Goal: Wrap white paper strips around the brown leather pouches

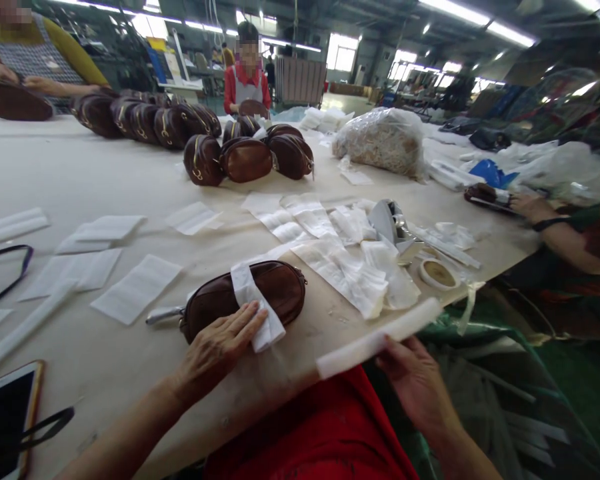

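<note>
A brown leather pouch [210, 300] lies on the table in front of me, with a white foam strip [247, 287] laid across its top. My left hand [225, 337] rests on that strip and the pouch, fingers stretched out flat. At the pouch's left end sticks out a wrapped, silvery-looking piece [165, 315]. My right hand [410, 373] is at the table's front edge, closed on a folded white foam strip [360, 350] between thumb and fingers. Loose white foam sheets [347, 273] are heaped just beyond the pouch.
Several finished-looking brown pouches [247, 160] stand farther back. A tape dispenser [387, 220] and tape roll [437, 273] lie to the right. A phone [10, 420] is at the lower left. Green-edged bag [530, 400] with white strips hangs below right. Co-workers [247, 80] stand around the table.
</note>
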Demonstrator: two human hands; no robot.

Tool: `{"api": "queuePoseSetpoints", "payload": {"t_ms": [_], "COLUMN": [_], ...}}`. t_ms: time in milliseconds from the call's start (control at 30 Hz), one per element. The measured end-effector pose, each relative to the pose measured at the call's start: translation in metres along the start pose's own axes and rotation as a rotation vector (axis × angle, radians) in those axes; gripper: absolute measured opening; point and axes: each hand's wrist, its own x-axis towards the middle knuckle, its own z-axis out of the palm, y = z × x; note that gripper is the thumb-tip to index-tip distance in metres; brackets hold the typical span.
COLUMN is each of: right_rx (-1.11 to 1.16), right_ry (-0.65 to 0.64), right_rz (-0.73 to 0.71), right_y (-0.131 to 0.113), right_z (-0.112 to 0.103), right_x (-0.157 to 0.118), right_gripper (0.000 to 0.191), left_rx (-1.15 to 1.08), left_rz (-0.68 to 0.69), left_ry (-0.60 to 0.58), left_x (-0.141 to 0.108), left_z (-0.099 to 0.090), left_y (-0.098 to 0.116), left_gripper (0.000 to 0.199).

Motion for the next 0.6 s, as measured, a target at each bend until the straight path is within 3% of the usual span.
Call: {"api": "queuePoseSetpoints", "payload": {"t_ms": [100,200,400,600], "right_rx": [0.006,-0.02,-0.013,-0.18], "right_ry": [-0.322,-0.434,-0.437,-0.476], "right_rz": [0.242,0.396,0.46,0.378], "right_y": [0.026,0.049,0.071,0.076], "right_z": [0.082,0.125,0.158,0.163], "right_x": [-0.018,-0.025,-0.017,-0.012], "right_gripper": [0.04,0.039,0.03,0.03], "left_rx": [-0.025,-0.078,-0.143,-0.11], "left_rz": [-0.042,-0.111,-0.181,-0.073], "left_ry": [-0.002,0.002,-0.014,-0.069], "left_x": [0.004,0.004,0.002,0.004], "left_z": [-0.001,0.003,0.006,-0.004], "left_y": [-0.004,-0.008,-0.01,-0.005], "left_gripper": [0.038,0.038,0.041,0.038]}}
